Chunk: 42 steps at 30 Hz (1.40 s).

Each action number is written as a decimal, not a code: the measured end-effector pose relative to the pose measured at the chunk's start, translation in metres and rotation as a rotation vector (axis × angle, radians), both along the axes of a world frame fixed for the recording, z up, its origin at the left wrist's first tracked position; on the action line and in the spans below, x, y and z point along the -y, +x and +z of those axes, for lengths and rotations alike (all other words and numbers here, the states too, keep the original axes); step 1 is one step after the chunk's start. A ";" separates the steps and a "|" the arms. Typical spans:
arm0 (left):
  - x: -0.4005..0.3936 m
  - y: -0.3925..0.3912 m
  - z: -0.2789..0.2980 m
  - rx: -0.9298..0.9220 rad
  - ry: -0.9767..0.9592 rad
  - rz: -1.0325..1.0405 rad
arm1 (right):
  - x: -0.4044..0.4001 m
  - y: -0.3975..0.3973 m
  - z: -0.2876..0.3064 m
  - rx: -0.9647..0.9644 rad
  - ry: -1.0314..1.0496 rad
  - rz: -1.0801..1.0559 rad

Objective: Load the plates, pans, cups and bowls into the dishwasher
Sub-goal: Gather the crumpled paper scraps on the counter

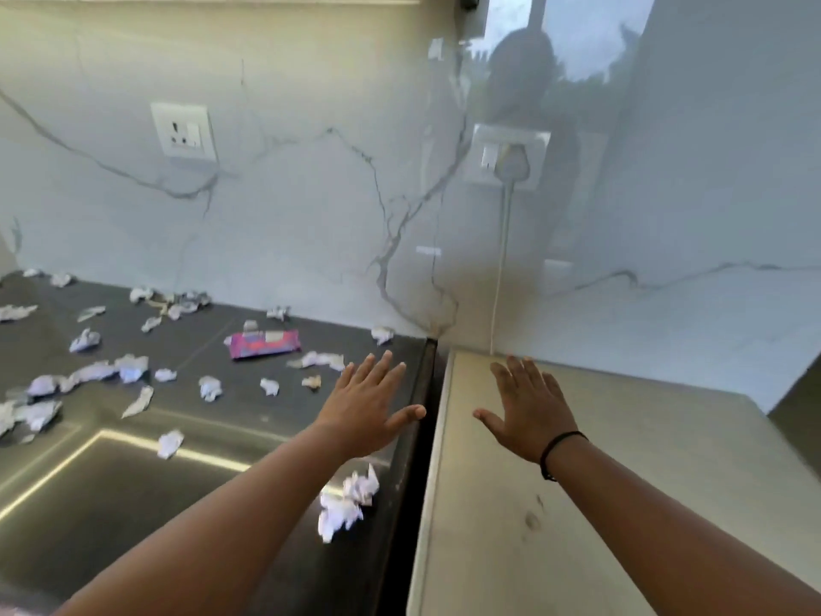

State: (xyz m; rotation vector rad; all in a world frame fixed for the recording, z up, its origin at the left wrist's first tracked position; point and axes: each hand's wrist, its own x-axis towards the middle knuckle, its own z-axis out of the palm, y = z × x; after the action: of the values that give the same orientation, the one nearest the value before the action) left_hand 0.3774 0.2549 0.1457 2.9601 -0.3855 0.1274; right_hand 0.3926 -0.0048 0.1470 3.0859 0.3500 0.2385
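No plates, pans, cups, bowls or dishwasher are in view. My left hand (368, 406) is stretched out flat, palm down, fingers straight, above the right end of the dark countertop (213, 349). My right hand (528, 411), with a black band on its wrist, is likewise flat with spread fingers above the pale beige top (622, 482) to the right. Neither hand holds anything.
Several crumpled paper scraps (346, 500) litter the dark counter around a steel sink (89, 491). A purple packet (265, 343) lies near the marble backsplash. A wall socket (183, 132) is at left; a plugged socket (508, 160) with a white cable hangs at right.
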 end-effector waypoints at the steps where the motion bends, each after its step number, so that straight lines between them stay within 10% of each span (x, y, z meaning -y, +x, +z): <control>1: -0.007 0.016 0.009 0.024 0.003 -0.019 | -0.011 0.016 0.012 0.019 -0.022 -0.010; 14: -0.023 0.152 0.085 0.234 -0.148 -0.117 | -0.076 0.179 0.182 0.315 -0.241 -0.338; 30: -0.011 0.162 0.062 0.171 -0.079 -0.190 | -0.085 0.182 0.218 0.117 -0.346 -0.392; 42: 0.052 0.051 0.047 0.220 0.007 -0.458 | 0.023 -0.031 0.030 -0.221 -0.244 -0.334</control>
State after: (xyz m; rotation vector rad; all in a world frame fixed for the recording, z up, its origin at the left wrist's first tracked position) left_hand 0.4283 0.2026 0.1927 2.7822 -1.0755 0.3937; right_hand 0.3612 -0.0279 0.1770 2.8683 -0.1281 -0.1450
